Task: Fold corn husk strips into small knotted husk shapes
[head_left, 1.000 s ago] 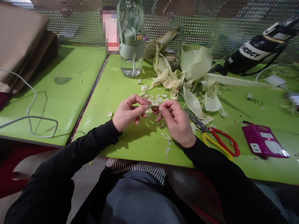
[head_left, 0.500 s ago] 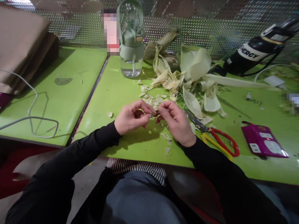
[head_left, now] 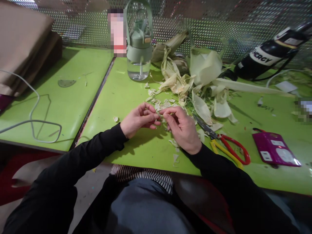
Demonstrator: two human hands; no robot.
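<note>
My left hand (head_left: 142, 119) and my right hand (head_left: 181, 128) meet above the green table, fingertips pinched close together. Between them is a small, thin greenish piece, largely hidden; its kind is too small to make out. Pale cut scraps (head_left: 162, 104) of husk lie just beyond my fingers, with a few more below my right hand. Farther back spreads a heap of dried corn husks (head_left: 176, 81) with broad pale leaves (head_left: 206, 66). Beside my right wrist rest scissors (head_left: 213, 134) with one red and one yellow handle.
A water bottle (head_left: 138, 58) stands behind my left hand, near a perforated metal screen (head_left: 85, 29). To the right are a purple card-like case (head_left: 276, 148) and a leaning black bottle (head_left: 264, 57). Brown paper bags (head_left: 21, 42) and a grey cable (head_left: 46, 123) occupy the left table.
My left fingers have spread and shifted slightly, and my right fingers now curl more closely by the left fingertips. The view has moved a little; the things on the table stay put.
</note>
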